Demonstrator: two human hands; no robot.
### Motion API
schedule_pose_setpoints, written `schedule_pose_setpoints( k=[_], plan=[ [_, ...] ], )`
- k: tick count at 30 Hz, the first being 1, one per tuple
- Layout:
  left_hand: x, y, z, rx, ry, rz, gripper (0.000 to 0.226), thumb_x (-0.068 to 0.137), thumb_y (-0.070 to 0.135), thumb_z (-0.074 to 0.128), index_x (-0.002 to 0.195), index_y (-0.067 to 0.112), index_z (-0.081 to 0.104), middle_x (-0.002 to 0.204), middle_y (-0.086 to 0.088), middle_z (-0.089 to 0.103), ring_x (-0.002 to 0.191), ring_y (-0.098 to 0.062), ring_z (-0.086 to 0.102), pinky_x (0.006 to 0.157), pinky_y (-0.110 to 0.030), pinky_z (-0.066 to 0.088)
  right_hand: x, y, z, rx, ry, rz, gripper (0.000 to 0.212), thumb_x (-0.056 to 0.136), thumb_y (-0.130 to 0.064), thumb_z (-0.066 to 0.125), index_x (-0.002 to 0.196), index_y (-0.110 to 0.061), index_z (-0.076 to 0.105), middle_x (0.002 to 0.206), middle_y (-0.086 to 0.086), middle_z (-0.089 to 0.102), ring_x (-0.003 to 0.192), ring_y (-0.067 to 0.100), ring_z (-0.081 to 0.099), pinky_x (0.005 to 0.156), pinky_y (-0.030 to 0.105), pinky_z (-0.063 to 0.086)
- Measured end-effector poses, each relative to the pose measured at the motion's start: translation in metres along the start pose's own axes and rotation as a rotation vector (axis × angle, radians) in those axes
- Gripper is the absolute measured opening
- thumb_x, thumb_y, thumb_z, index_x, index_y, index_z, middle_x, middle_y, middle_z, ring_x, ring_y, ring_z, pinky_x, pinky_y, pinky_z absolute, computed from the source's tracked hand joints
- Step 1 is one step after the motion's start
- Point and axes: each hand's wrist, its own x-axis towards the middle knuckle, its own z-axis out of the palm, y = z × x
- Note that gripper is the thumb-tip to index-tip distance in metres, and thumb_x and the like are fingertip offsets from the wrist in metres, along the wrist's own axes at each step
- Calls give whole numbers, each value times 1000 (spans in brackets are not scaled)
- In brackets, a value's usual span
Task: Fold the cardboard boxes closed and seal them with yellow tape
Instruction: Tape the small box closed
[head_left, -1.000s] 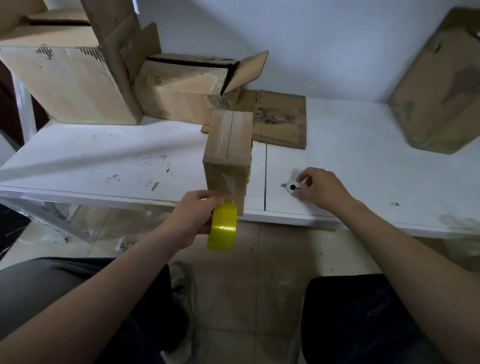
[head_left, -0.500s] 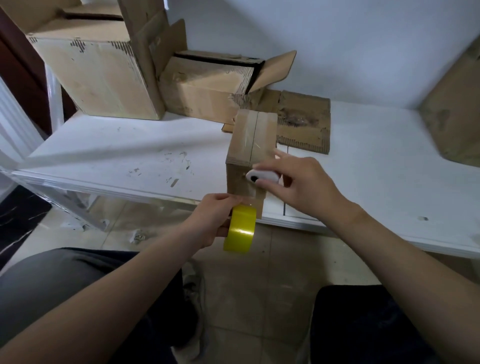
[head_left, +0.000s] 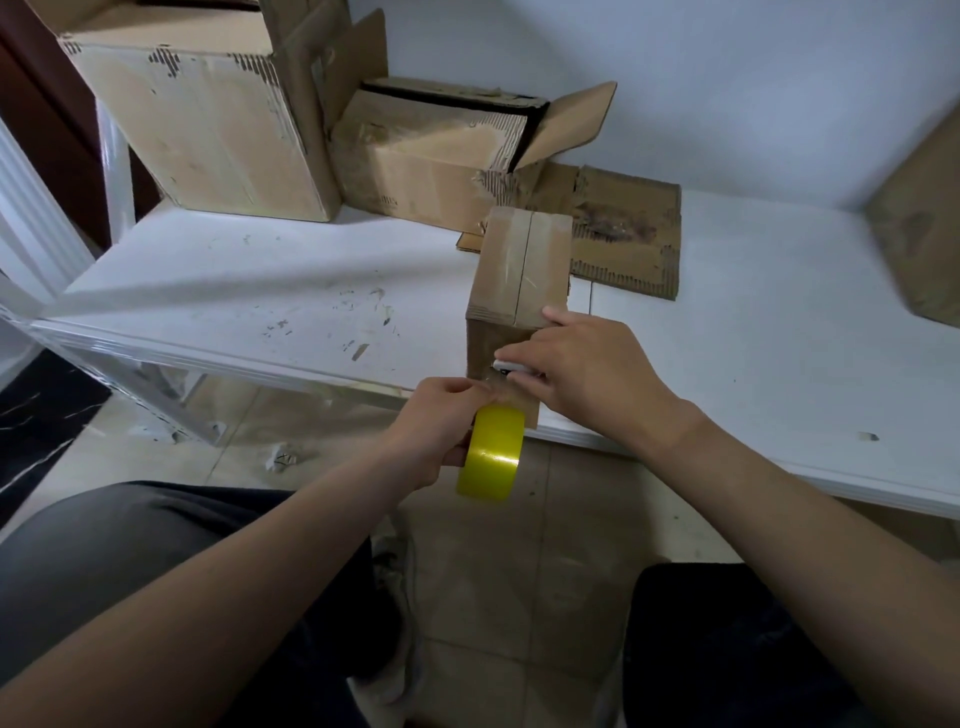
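Head view: small cardboard box (head_left: 519, 270) stands upright at the near edge of the white table (head_left: 260, 291), directly ahead of both hands. Top flaps are folded shut, with the seam running down the middle away from the person. Its near face touches the right hand's fingers.

Right hand (head_left: 587, 374) has its fingers curled round a small white tool (head_left: 511, 366), pressing it to the box's near face. One finger reaches up to the box's top edge. What kind of tool it is can't be made out.

Left hand (head_left: 441, 426) sits just left of and below the right hand, almost touching it. It grips the yellow tape roll (head_left: 491, 452), with the thumb on top at the box's bottom edge. The roll hangs on edge below the table edge, just under the right hand. Can't tell whether a strip runs from roll to box.

Beyond the right hand, behind the small box, a flat torn cardboard sheet (head_left: 623, 234) lies on the table. Further back and left of the hands is an open medium box (head_left: 431, 150) with one flap sticking out. A large box (head_left: 208, 119) sits beside it, far left. Far right of the right hand, a cardboard panel (head_left: 919, 228) leans on the wall.

Below the hands are a tiled floor (head_left: 519, 597) and dark-trousered legs (head_left: 130, 561).
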Motion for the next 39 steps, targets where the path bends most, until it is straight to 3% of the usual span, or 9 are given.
schedule_pose_setpoints(
  k=[7, 12, 16, 18, 21, 27, 31, 34, 39],
  plan=[
    [3, -3, -1, 30, 22, -13, 20, 99, 25, 63, 110, 11, 70, 106, -24, 72, 92, -38, 74, 71, -45, 63, 0, 18, -6, 101, -244, 97, 20, 94, -23, 63, 107, -27, 78, 108, -3, 77, 142, 17, 44, 100, 34, 50],
    [-1, -14, 2, 125, 8, -22, 20, 95, 25, 68, 105, 9, 74, 87, -17, 63, 74, -32, 66, 72, -48, 62, -8, 32, -15, 176, -238, -8, 14, 91, -12, 65, 94, -16, 78, 86, -1, 76, 91, 19, 70, 123, 18, 14],
    [-3, -10, 0, 208, 16, 12, 19, 97, 26, 64, 106, 13, 75, 99, -22, 71, 83, -40, 72, 65, -41, 62, -16, 36, -24, 337, -42, -44, 15, 91, -17, 73, 105, -14, 78, 102, -3, 77, 83, -1, 61, 124, 33, 24],
    [-5, -7, -1, 248, 17, 36, 17, 98, 25, 63, 104, 15, 75, 95, -18, 70, 78, -35, 71, 63, -38, 62, -22, 44, -29, 384, 25, -22, 16, 91, -16, 73, 106, -15, 77, 102, -4, 75, 83, -1, 59, 120, 39, 35],
    [-10, -1, -1, 297, 31, 75, 12, 97, 26, 63, 98, 20, 74, 95, -11, 68, 79, -31, 69, 59, -35, 60, -36, 63, -33, 428, 7, 113, 16, 90, -17, 71, 104, -22, 75, 97, -11, 70, 87, 5, 62, 89, 35, 54],
    [-15, 9, -4, 328, 52, 105, 14, 99, 26, 61, 103, 21, 73, 99, -8, 67, 83, -28, 68, 58, -32, 58, -61, 95, -3, 388, -220, 567, 15, 88, -16, 70, 96, -28, 72, 98, -6, 70, 90, 6, 63, 79, 24, 51],
    [-18, 15, -8, 326, 55, 118, 19, 99, 25, 61, 84, 28, 73, 96, -6, 68, 83, -28, 68, 52, -29, 55, -61, 100, 11, 446, -296, 625, 17, 92, -17, 69, 100, -32, 67, 97, -6, 67, 89, 7, 62, 69, 14, 40],
    [-19, 18, -12, 318, 55, 115, 20, 100, 26, 60, 87, 27, 75, 96, -7, 69, 84, -29, 69, 53, -30, 56, -49, 96, 10, 397, -213, 605, 17, 94, -21, 67, 107, -32, 67, 98, -11, 65, 93, 12, 61, 76, 22, 41],
    [-18, 19, -16, 317, 60, 122, 16, 100, 28, 61, 87, 29, 72, 97, -7, 69, 85, -29, 69, 55, -32, 57, -15, 72, 2, 376, 169, 428, 43, 99, -36, 61, 140, -26, 52, 135, -3, 54, 118, 11, 51, 98, 26, 40]
  ],
)
